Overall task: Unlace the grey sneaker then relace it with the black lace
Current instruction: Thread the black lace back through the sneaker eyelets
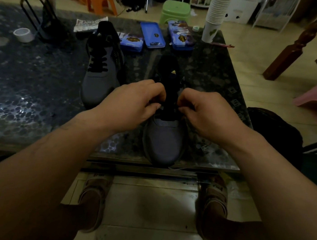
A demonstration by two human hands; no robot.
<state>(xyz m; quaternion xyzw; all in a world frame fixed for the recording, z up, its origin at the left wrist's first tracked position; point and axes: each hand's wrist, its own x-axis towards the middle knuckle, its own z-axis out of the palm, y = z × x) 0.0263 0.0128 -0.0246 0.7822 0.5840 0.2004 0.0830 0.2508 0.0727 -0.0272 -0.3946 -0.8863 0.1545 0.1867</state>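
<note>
Premises were assessed as a private home, living area, dimly lit. Evidence: a low table (39, 76) with a dark pebble-patterned top stood on a pale tiled floor (151, 200). An orange plastic stool (100, 3) and a green plastic stool (176, 11) stood beyond. A stack of paper cups (216, 16) stood on the table. A turned wooden furniture leg (297, 45) was at right.
</note>
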